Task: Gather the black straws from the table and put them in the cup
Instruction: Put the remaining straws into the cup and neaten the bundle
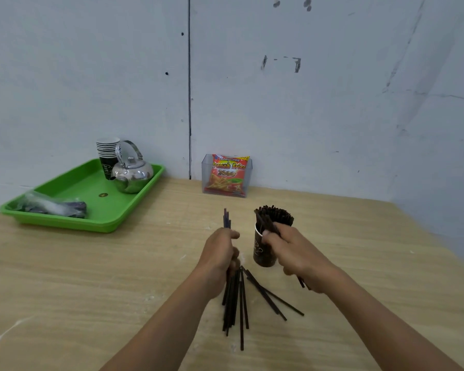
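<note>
A dark paper cup (263, 253) stands on the wooden table, packed with several black straws (275, 214) sticking up from it. My left hand (220, 254) grips a bundle of black straws (229, 303); their tips poke out above my fist and the long ends fan out below. My right hand (292, 253) holds a few black straws slanted in front of the cup, their upper ends at the cup's rim and their lower ends showing under my palm. More loose straws (268, 295) lie on the table between my forearms.
A green tray (73, 188) at the back left carries a steel kettle (131, 172), a stack of paper cups (107, 153) and a plastic bag. A clear box with a snack packet (227, 175) stands against the wall. The table's right edge runs near the wall.
</note>
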